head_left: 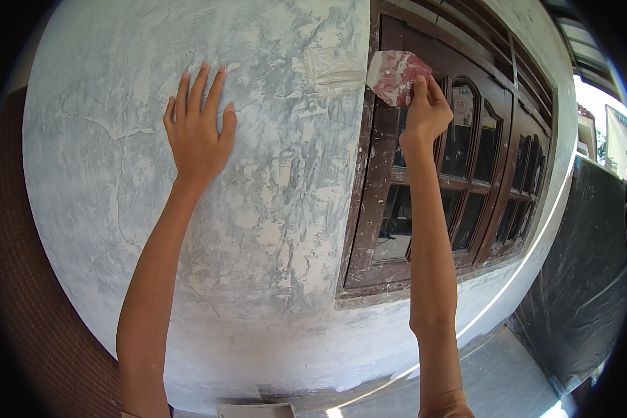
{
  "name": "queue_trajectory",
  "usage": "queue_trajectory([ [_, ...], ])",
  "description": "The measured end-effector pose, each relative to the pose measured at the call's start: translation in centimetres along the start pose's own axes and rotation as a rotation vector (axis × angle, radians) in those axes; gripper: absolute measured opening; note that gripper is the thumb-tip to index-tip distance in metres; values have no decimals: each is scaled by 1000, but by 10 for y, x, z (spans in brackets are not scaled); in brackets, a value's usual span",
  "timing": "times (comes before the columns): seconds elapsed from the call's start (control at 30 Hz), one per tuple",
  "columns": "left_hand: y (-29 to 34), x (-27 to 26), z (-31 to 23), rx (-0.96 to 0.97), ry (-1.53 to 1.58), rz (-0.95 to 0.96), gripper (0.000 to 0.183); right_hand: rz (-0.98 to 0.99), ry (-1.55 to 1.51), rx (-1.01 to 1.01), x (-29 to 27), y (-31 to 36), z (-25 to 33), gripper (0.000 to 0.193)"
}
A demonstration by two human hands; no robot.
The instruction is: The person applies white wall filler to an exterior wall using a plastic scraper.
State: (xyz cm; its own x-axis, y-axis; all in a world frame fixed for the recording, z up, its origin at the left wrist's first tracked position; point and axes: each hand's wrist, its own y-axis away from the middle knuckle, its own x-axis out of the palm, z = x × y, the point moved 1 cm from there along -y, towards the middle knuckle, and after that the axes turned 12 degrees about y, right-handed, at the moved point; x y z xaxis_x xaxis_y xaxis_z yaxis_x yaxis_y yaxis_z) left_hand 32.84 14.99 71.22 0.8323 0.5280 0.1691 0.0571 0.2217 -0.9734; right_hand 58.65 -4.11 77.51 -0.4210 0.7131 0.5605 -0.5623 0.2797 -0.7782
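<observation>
My left hand (198, 136) is raised in front of the patchy grey-white wall (275, 188). Its fingers are spread and nothing is in them; the palm appears to rest on the wall. Higher up to the right, my right hand (428, 115) pinches a flat red putty scraper (395, 78) by its right edge. White paste smears the scraper's face. Its left edge is beside the brown window frame (364, 157), where the wall ends. Just left of the scraper, a thick cream-coloured patch of putty (333, 70) clings to the wall.
Brown wooden windows (460, 132) with glass panes fill the right side. A pale container (256, 410) shows at the bottom edge. Dark sheeting (585, 258) hangs at the far right, and a brown woven surface (42, 299) lines the left. Grey floor (494, 380) shows at the lower right.
</observation>
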Motion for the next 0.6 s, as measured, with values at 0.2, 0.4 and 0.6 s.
queue_trajectory([
  [0.2,0,1,-1,3,6,-8,53,228,-34,-10,25,28,17,31],
  [0.4,0,0,1,-4,10,-7,53,4,17,-43,-6,9,6,26],
  [0.6,0,-1,0,10,2,-20,52,205,56,-120,23,33,22,32],
])
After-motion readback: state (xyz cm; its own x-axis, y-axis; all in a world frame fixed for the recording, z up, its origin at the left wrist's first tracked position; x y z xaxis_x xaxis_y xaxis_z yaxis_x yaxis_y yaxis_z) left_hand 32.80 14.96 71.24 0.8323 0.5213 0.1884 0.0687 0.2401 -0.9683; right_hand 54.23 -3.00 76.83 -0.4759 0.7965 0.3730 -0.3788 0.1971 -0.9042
